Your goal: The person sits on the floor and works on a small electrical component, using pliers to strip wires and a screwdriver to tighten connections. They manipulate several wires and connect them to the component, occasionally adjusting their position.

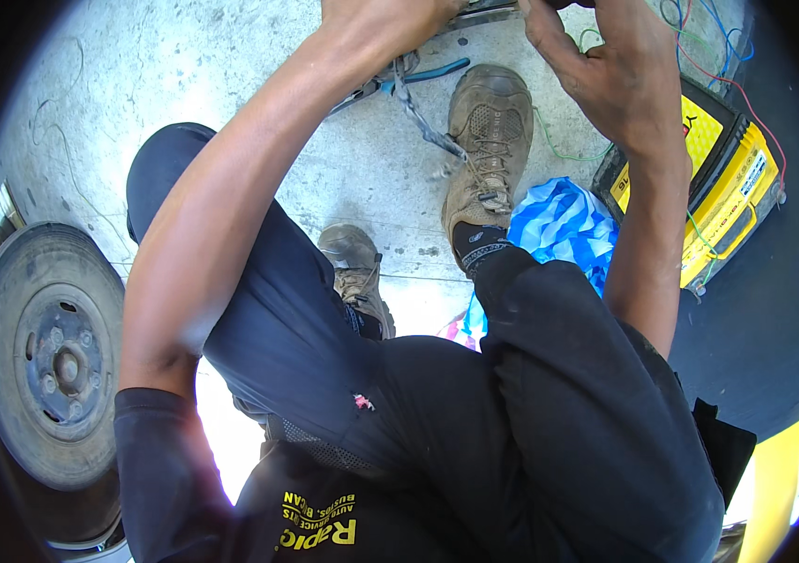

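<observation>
Viewing remotely, I see the left hand and right hand apart, a metal piece between them; their grip I cannot tell. Pliers lie nearby, presumably for easy reach; a yellow box flanks the floor's right edge.

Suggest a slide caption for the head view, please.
Left hand and right hand at the frame's top, near a blue-handled tool, brown shoe and yellow box.

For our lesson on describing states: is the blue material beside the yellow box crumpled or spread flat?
Crumpled: the blue material shows uneven folds and creases beside the yellow box.
</observation>
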Available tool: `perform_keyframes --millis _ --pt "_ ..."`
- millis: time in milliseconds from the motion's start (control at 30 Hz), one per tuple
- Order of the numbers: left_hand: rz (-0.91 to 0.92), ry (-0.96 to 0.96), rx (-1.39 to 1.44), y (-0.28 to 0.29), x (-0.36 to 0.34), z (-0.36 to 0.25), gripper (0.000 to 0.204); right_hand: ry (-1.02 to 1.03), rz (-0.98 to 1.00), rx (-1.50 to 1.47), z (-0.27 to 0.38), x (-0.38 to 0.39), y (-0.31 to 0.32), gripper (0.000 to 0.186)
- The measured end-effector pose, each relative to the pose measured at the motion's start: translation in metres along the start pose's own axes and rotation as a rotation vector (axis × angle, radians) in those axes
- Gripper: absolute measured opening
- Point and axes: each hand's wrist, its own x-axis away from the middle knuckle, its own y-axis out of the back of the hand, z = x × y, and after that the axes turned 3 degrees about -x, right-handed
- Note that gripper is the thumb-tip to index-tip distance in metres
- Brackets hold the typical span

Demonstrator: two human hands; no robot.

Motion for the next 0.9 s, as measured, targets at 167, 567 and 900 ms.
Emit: perform_keyframes --millis 167,567,900 --pt "-0.032 -0.054 -0.026 -0.004 -0.003 0.003 0.023 -0.001 0.011 -0.006 -0.002 0.004 -0.001 0.042" --pt "0.048 -0.057 -0.001 0.007 -0.012 0.001 0.020 -0.155 0.067 -0.060 0.003 -0.004 0.005 0.038" --pt "-0.001 -0.131 -0.006 0.003 -0.014 0.009 0.024 0.151 0.141 0.485 0.028 -0.031 0.008 0.028"
